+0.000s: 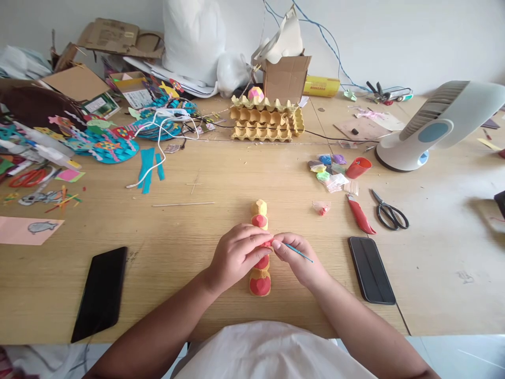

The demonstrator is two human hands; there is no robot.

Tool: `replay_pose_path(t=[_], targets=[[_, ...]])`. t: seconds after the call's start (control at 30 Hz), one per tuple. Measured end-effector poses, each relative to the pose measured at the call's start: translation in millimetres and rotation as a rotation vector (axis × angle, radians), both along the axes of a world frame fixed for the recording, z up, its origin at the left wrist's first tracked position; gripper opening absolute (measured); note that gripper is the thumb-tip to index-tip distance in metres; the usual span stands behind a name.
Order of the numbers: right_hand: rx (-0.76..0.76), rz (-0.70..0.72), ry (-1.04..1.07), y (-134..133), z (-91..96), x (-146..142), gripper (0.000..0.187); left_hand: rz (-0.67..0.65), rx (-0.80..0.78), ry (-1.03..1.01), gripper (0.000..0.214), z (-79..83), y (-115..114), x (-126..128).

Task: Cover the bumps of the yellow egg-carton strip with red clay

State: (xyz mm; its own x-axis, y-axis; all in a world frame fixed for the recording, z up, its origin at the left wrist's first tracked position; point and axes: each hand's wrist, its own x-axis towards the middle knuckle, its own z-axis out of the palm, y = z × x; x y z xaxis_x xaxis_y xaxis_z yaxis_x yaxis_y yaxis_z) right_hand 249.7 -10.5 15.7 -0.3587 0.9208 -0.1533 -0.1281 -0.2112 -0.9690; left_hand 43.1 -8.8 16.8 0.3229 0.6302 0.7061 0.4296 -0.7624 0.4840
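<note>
- White shirt [272, 350] fills the bottom edge; both forearms reach from it over the counter [189, 226].
- Left hand [236, 256]: fingers closed in a pinch on a small red lump [269, 243], held against the egg-carton strip [260, 213].
- Right hand [296, 260]: fingers pinched shut around a thin blue stick [302, 255], its thumb touching the same lump.
- Strip: lies flat, pointing away from the person, mid-counter between two dark phones [100, 292]; its red caps show above and below the hands.
- Judged: this looks like seating the lump. It probably goes best with the strip steadied flat, light stick pressure, and the thin card left uncrushed.
- Writing: print on the flattened cardboard [114, 37] and the yellow box [321, 86] is too small to read; no brand shows.
</note>
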Motion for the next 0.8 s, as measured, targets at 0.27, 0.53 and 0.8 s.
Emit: replay_pose_path(t=[0.27, 0.53, 0.8], targets=[[0.109, 0.085, -0.062, 1.0, 6.6, 4.1, 0.042, -0.009, -0.02, 0.02, 0.031, -1.8, 1.3, -2.3], [0.136, 0.031, -0.09, 0.0, 5.7, 1.6, 0.044, 0.0, -0.036, -0.011, 0.038, -2.8, -0.7, -2.1], [0.437, -0.035, -0.277, -5.0, 3.0, 0.7, 0.03, -0.076, -0.394, -0.189, 0.043, -0.9, -3.9, -0.7]])
